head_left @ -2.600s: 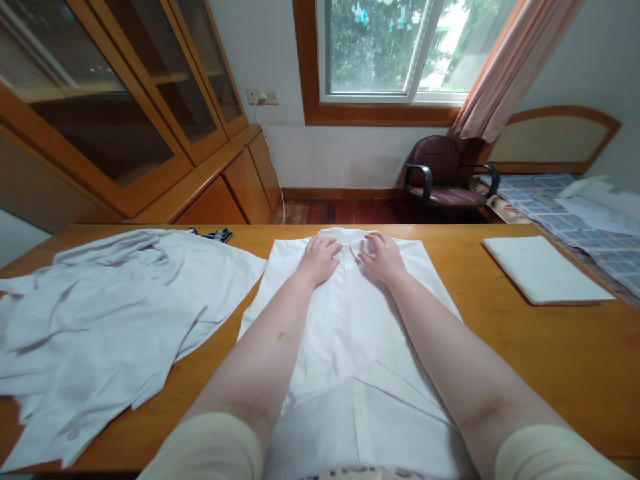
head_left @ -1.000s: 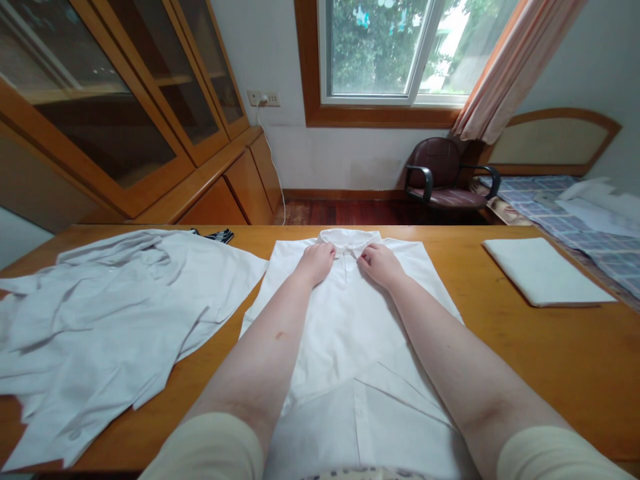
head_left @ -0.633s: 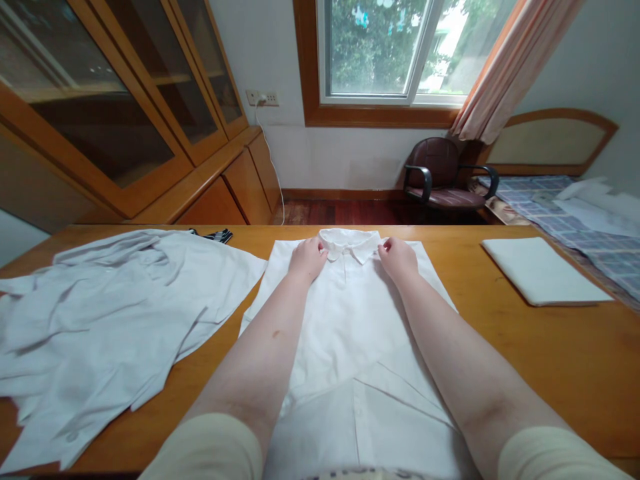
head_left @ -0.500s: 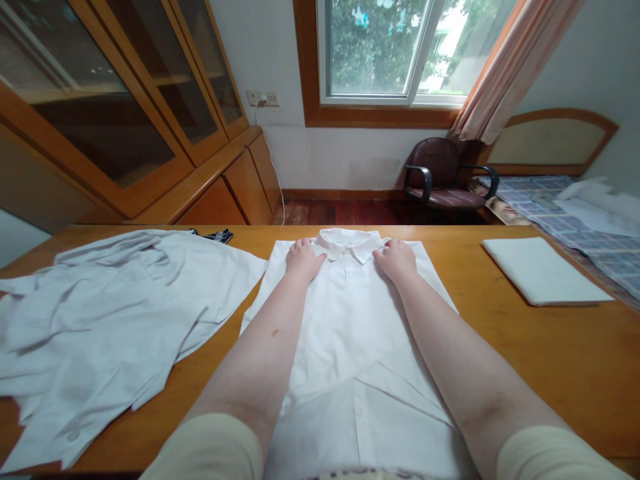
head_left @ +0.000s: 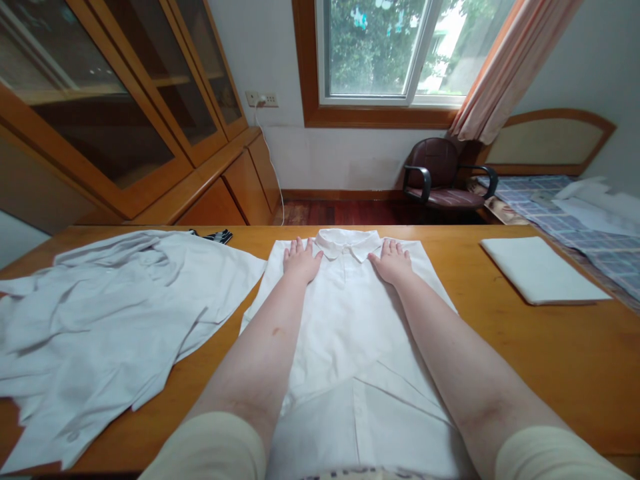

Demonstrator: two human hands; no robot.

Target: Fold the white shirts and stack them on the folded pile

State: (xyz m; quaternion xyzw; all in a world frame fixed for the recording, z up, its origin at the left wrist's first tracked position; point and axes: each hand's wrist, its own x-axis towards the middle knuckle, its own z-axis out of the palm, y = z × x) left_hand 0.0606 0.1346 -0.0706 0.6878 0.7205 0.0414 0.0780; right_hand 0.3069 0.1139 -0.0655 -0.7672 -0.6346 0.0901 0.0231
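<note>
A white collared shirt lies flat and partly folded on the wooden table, collar at the far edge. My left hand rests flat and open on the shirt's shoulder just left of the collar. Right of the collar, my right hand lies the same way, fingers stretched out. Neither hand holds anything.
A rumpled pile of white shirts covers the table's left side, with a dark striped item behind it. A folded white shirt lies at the right. Beyond the table stand wooden cabinets, a dark chair and a bed.
My hands left the collar, where their fingers were curled, moved apart to either side of it and flattened onto the shirt's shoulders.
</note>
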